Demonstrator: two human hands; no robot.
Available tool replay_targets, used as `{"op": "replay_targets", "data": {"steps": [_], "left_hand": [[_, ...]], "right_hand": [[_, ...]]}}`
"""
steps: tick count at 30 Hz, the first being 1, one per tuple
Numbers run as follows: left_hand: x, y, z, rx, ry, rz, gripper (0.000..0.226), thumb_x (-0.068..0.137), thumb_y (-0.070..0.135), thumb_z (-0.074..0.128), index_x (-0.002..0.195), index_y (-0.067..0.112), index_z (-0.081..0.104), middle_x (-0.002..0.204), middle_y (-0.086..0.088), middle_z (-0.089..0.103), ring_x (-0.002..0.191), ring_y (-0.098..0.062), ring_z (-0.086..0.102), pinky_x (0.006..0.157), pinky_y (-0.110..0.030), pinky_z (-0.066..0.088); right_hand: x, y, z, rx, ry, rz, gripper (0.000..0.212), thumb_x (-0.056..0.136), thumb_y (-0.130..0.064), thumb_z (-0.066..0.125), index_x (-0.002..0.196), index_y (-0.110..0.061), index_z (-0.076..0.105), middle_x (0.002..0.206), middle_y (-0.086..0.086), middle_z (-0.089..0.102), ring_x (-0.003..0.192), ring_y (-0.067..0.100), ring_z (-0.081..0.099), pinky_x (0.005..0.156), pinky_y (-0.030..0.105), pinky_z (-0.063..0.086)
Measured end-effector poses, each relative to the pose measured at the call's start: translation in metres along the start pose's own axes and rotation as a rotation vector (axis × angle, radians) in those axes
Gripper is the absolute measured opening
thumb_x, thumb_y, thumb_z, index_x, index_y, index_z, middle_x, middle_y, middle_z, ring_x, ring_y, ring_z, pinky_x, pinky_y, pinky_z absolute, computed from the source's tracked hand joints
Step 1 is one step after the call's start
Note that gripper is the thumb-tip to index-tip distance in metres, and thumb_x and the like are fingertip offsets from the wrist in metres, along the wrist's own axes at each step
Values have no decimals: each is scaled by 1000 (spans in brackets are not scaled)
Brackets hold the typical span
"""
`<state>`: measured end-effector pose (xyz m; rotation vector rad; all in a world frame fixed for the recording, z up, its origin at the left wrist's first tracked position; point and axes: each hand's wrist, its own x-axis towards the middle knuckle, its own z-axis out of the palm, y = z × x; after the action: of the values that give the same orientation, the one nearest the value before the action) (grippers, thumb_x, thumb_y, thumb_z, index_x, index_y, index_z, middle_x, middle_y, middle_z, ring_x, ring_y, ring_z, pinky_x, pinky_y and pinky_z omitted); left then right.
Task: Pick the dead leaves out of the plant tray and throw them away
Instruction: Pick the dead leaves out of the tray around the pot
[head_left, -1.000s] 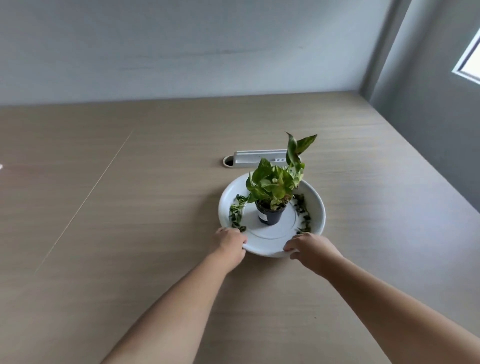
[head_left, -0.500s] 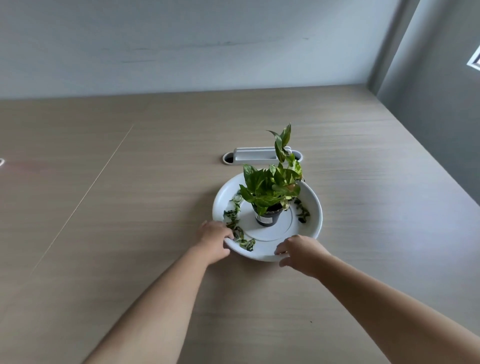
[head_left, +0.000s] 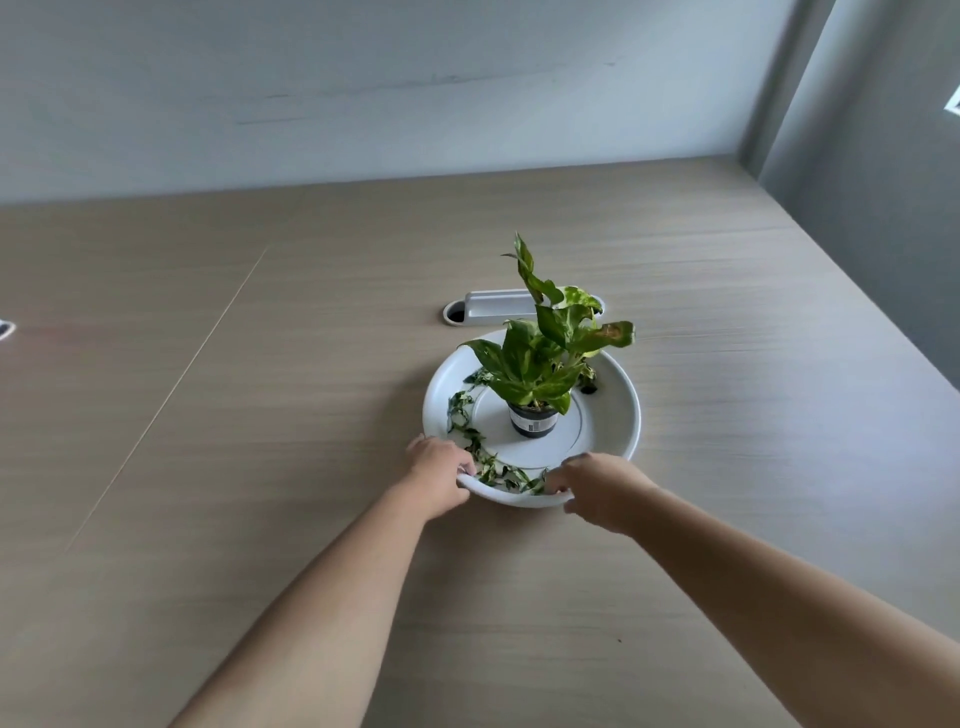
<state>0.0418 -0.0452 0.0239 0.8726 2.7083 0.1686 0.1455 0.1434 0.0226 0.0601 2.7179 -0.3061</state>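
Note:
A round white plant tray (head_left: 615, 415) rests on the wooden table. In its middle stands a small black pot (head_left: 531, 420) holding a leafy green plant (head_left: 545, 348). Loose dead leaves (head_left: 470, 436) lie in a curved line along the tray's left and near inner rim, with a few dark bits (head_left: 589, 385) at the far right. My left hand (head_left: 439, 470) grips the near-left rim. My right hand (head_left: 597, 486) grips the near-right rim, fingers curled over the edge.
A white cable-port cover (head_left: 498, 306) with a dark hole is set into the table just behind the tray. A seam line (head_left: 171, 384) runs across the left tabletop. Grey walls bound the table at the back and right.
The tray has been turned anticlockwise between my hands, carrying the left line of leaves round to the near rim. The plant's tall stem now leans another way.

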Motion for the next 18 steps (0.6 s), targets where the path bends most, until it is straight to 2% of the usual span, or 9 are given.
{"op": "replay_targets", "data": {"steps": [5, 9, 11, 13, 15, 18], "left_hand": [[-4, 12, 10, -77, -50, 12, 28, 74, 38, 73, 101, 30, 71, 104, 6, 71, 105, -18, 57, 91, -27, 37], [-1, 14, 10, -147, -175, 1, 27, 74, 41, 68, 100, 32, 70, 106, 7, 70, 103, -17, 59, 94, -28, 43], [4, 13, 7, -214, -187, -24, 27, 72, 36, 66, 99, 32, 70, 109, 4, 69, 101, -18, 62, 93, -30, 50], [11, 19, 8, -185, -159, 8, 27, 73, 34, 66, 101, 32, 67, 111, 1, 65, 103, -21, 60, 91, -35, 51], [17, 26, 13, -157, -129, 22, 25, 77, 28, 65, 101, 32, 61, 112, 1, 59, 102, -23, 59, 85, -35, 51], [27, 30, 23, -118, -81, 0, 23, 80, 17, 66, 93, 33, 56, 107, 1, 54, 89, -25, 58, 69, -32, 47]], "right_hand": [[-5, 27, -15, -15, -35, 100, 34, 82, -20, 67, 115, -26, 63, 118, -1, 67, 107, 20, 61, 84, 30, 49], [0, 27, -18, 162, -8, 75, 28, 84, -30, 62, 112, -25, 65, 116, -2, 67, 105, 18, 60, 76, 22, 40], [8, 20, -16, 247, 63, 75, 25, 87, -31, 57, 110, -25, 66, 113, -3, 69, 102, 18, 61, 78, 24, 44], [18, 12, -10, 240, 112, 117, 28, 86, -36, 57, 111, -26, 64, 111, -1, 69, 99, 21, 62, 81, 31, 49], [28, 5, -2, 200, 126, 160, 34, 83, -44, 60, 113, -27, 62, 110, 0, 67, 99, 23, 61, 78, 32, 49], [40, -3, 10, 108, 129, 140, 39, 76, -47, 66, 110, -28, 59, 110, 2, 60, 98, 26, 60, 69, 31, 42]]}}
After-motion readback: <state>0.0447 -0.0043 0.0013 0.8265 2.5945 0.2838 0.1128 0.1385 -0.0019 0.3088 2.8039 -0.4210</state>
